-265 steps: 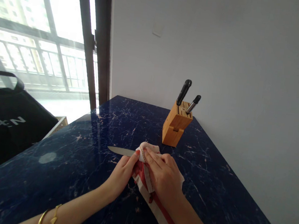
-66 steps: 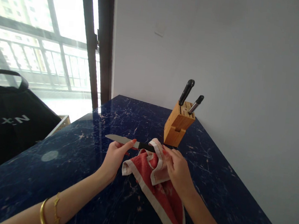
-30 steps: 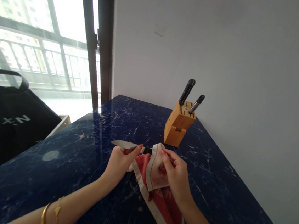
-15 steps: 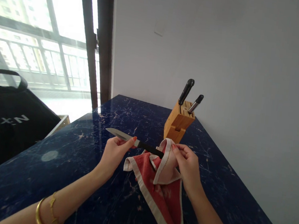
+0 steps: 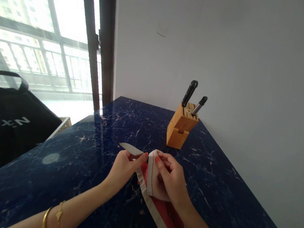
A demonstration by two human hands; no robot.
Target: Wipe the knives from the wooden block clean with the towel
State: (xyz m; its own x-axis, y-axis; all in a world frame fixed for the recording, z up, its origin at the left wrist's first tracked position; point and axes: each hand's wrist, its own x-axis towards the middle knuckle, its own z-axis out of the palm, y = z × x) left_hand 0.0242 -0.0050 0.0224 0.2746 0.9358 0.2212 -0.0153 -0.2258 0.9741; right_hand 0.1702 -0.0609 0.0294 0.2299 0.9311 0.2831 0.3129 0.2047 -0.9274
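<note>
My left hand (image 5: pixel 123 166) pinches the blade of a knife (image 5: pixel 130 148) near where it meets the handle; the bare steel tip points left over the table. My right hand (image 5: pixel 169 179) is closed around a red cloth with a pale border (image 5: pixel 158 205), folded over the knife's handle, which is hidden inside it. The rest of the cloth trails toward me on the dark blue marble table (image 5: pixel 87 158). Both hands sit close together at the table's middle.
A wooden knife block (image 5: pixel 180 128) with two handles sticking out stands beyond my hands by the white wall. A black bag (image 5: pixel 10 121) sits left of the table near a tall window. The table's right edge runs along the wall.
The knife was lifted with its black handle showing half a second ago. Now it is lower, and the cloth in my right hand covers the handle up to my left fingers.
</note>
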